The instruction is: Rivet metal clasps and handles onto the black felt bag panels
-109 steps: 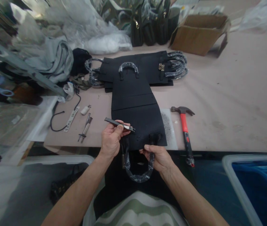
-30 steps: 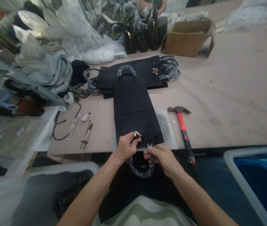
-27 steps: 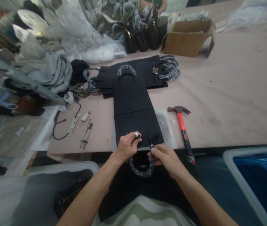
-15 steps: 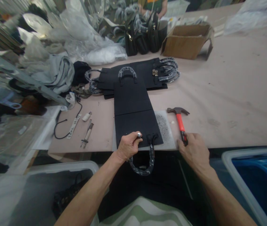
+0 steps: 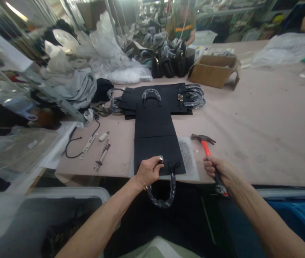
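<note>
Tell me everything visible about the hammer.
The hammer has a dark metal claw head, an orange-red shaft and a black grip with a red end. The right hand is closed round the handle, the grip end sticking out below the fist, past the table edge. The head lies away from the person, just right of the white pad; whether it rests on the table or is lifted is unclear.

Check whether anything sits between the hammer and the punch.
Nothing visible does. The right hand grips the hammer beside the panel; the left hand holds the punch on it, top exposed.
</note>
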`<state>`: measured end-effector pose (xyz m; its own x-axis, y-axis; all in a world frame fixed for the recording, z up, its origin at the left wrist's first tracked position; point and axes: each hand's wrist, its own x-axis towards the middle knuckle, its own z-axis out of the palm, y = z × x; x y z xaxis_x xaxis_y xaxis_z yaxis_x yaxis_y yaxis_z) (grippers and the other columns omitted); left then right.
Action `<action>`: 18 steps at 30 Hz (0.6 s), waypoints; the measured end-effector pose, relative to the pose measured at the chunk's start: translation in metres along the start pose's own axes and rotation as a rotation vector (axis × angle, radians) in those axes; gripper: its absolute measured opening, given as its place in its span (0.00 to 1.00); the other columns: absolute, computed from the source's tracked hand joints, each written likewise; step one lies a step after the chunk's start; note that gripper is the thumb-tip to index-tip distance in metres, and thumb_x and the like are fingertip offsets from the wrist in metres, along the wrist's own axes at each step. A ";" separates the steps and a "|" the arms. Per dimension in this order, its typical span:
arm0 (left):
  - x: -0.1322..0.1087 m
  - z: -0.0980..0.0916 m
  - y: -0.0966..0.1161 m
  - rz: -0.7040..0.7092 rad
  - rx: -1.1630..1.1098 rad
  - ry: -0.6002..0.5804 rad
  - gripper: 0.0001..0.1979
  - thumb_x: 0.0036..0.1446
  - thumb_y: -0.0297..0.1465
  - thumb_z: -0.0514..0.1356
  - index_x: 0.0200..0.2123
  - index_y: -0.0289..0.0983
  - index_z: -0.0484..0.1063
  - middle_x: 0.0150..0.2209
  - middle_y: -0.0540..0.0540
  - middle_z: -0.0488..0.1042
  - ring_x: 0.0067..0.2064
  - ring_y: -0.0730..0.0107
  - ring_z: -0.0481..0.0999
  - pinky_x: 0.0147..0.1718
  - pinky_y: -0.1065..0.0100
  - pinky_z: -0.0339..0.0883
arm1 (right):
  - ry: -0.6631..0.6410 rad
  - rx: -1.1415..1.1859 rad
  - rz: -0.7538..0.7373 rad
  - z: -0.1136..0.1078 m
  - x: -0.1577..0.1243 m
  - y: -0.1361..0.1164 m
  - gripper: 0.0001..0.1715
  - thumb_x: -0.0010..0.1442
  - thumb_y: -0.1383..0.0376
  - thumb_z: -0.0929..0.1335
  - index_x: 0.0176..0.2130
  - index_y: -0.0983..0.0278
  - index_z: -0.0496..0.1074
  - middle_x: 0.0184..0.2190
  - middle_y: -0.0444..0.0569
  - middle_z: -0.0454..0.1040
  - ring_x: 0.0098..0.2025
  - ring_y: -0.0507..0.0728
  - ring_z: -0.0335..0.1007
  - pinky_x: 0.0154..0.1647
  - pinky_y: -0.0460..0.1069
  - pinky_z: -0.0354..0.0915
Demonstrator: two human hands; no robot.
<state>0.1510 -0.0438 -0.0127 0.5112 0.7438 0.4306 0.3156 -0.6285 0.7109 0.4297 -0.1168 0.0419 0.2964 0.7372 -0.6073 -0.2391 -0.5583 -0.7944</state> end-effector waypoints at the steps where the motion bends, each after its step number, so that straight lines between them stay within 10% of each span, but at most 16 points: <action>1: 0.000 0.000 0.000 -0.007 -0.011 0.006 0.06 0.61 0.24 0.58 0.39 0.37 0.74 0.35 0.47 0.80 0.36 0.67 0.81 0.38 0.69 0.75 | -0.002 0.024 -0.028 0.006 -0.007 -0.003 0.09 0.58 0.60 0.66 0.32 0.61 0.61 0.21 0.37 0.53 0.17 0.48 0.46 0.16 0.42 0.48; 4: 0.000 0.001 0.000 -0.028 -0.032 0.023 0.05 0.61 0.25 0.58 0.38 0.38 0.73 0.35 0.47 0.80 0.36 0.67 0.81 0.39 0.70 0.75 | 0.037 -0.048 -0.253 0.020 -0.035 -0.016 0.16 0.64 0.51 0.65 0.35 0.60 0.62 0.22 0.38 0.58 0.17 0.48 0.50 0.15 0.43 0.50; 9: -0.002 0.003 -0.001 -0.018 0.011 0.017 0.06 0.61 0.25 0.58 0.40 0.38 0.73 0.35 0.46 0.80 0.36 0.67 0.81 0.38 0.69 0.75 | 0.097 -0.788 -0.774 0.026 -0.083 -0.039 0.21 0.69 0.49 0.61 0.30 0.60 0.62 0.19 0.41 0.63 0.18 0.51 0.59 0.20 0.47 0.52; 18: -0.003 0.005 -0.005 0.007 0.006 0.029 0.05 0.61 0.26 0.58 0.40 0.38 0.73 0.36 0.46 0.80 0.38 0.65 0.81 0.40 0.67 0.75 | 0.079 -1.150 -1.088 0.031 -0.108 -0.037 0.21 0.73 0.53 0.57 0.32 0.59 0.63 0.17 0.42 0.62 0.16 0.53 0.55 0.20 0.50 0.47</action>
<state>0.1521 -0.0440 -0.0203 0.4899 0.7456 0.4518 0.3167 -0.6350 0.7046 0.3779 -0.1641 0.1369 -0.0944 0.9600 0.2634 0.8982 0.1962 -0.3933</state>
